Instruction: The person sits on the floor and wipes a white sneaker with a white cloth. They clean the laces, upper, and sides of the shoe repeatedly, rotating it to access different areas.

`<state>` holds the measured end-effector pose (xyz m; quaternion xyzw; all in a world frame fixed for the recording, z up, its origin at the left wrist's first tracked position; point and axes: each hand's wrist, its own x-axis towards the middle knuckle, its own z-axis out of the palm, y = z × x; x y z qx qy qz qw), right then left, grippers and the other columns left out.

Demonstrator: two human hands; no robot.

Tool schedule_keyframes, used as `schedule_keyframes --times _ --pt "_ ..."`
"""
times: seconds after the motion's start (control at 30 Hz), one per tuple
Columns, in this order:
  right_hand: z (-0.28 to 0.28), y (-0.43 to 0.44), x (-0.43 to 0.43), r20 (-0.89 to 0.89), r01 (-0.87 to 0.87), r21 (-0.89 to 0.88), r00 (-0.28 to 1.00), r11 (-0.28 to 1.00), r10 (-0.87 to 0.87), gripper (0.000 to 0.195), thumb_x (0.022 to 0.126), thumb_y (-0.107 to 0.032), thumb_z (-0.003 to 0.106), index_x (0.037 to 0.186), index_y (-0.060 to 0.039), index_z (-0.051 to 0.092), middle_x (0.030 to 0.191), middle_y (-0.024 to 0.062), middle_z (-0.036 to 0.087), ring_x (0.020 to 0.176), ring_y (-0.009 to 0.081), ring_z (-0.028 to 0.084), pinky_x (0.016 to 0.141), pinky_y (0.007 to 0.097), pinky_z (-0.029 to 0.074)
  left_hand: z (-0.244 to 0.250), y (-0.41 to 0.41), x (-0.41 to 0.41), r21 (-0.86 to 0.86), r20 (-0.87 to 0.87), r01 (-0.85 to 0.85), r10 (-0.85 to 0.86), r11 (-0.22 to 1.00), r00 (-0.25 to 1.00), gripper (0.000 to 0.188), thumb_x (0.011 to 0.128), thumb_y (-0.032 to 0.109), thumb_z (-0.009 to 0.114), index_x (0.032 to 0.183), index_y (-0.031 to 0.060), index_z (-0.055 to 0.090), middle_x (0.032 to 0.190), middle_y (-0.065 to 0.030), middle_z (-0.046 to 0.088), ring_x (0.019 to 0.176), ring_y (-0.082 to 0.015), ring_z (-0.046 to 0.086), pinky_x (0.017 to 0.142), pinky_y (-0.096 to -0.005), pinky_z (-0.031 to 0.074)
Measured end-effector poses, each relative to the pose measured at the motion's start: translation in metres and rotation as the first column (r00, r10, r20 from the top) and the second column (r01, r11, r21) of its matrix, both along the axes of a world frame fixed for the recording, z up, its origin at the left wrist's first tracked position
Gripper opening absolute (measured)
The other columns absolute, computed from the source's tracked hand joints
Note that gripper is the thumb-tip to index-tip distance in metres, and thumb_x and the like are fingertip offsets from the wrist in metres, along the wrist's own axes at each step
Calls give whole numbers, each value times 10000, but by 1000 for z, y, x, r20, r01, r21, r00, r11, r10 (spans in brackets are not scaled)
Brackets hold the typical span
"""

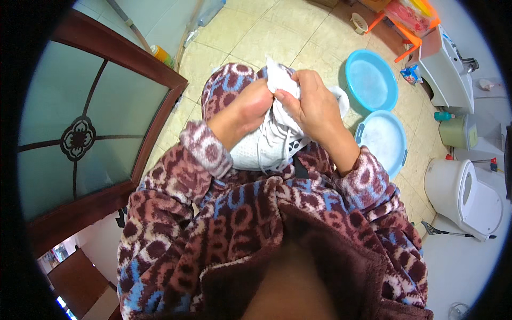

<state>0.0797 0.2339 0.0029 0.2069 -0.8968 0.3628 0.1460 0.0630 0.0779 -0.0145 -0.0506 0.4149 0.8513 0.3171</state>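
Note:
A white sneaker (246, 154) with loose white laces and a patch of black dots lies across my lap. My left hand (248, 108) is closed, with its fist against a crumpled white sheet (278, 76) that stands up above the shoe. Whether the sheet is tissue or thin cloth, I cannot tell. With thumb and fingers, my right hand (316, 104) pinches the same sheet from the other side. Past my right wrist a rounded white edge (342, 102) sticks out, perhaps part of a shoe. My fingers hide the middle of the sheet.
Two blue basins, one deeper (372, 80) and one paler (382, 140), hold foamy water on the tiled floor to my right. Beyond them are a washbasin (440, 68), an orange stool (406, 38) and a toilet (450, 180). A glass-paned door (120, 92) stands close on my left.

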Motion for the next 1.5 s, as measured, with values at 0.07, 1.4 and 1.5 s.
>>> schedule_keyframes --times 0.07,1.4,1.5 --pt "-3 0 -7 11 2 36 1000 999 -2 216 894 -235 606 943 -32 554 895 194 597 811 388 599 679 438 490 7 6 2 -21 -5 -69 69 997 998 313 1018 237 421 1139 -2 583 1143 -94 616 1021 -175 604 891 -330 506" --pt "-3 48 -3 447 -186 -182 859 966 250 286 837 -264 657 912 5 594 745 205 603 642 290 584 573 375 436 2 21 4 -279 -209 -96 37 956 977 271 973 250 569 996 -13 628 877 -38 659 744 -92 610 663 -230 484" --pt "-13 36 -5 364 -138 -244 904 960 223 326 844 -296 659 737 1 577 606 184 540 519 269 516 504 373 385 -1 14 3 -262 -244 -82 17 961 970 270 977 249 563 1021 -11 621 871 -33 658 739 -89 611 660 -230 489"
